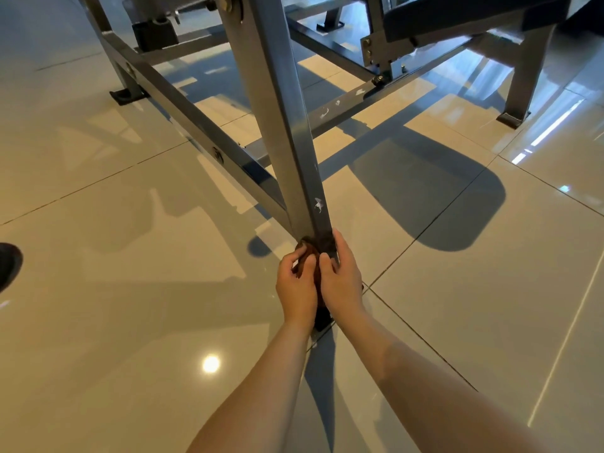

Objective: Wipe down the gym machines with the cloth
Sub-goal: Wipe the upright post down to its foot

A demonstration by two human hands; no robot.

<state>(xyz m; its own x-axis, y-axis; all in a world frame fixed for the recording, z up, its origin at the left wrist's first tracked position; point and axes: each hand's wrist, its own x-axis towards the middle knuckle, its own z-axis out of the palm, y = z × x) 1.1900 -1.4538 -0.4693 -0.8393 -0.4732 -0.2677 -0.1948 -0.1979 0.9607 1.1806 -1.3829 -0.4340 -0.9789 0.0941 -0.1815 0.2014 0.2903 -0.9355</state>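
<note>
You had the cloth point(322, 245) wrapped round the machine leg point(287, 125) at its lower end. Left hand point(295, 286) and right hand point(341, 279) pinched it, fingers curled. Judged best: snug wrap, slide up over the white marks point(318, 204).

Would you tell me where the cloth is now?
Head view, lower centre: the cloth wraps the lower end of the grey post, gripped by the left hand and right hand.

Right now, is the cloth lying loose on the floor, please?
No: the left hand and the right hand grip the cloth around the machine leg.
</note>
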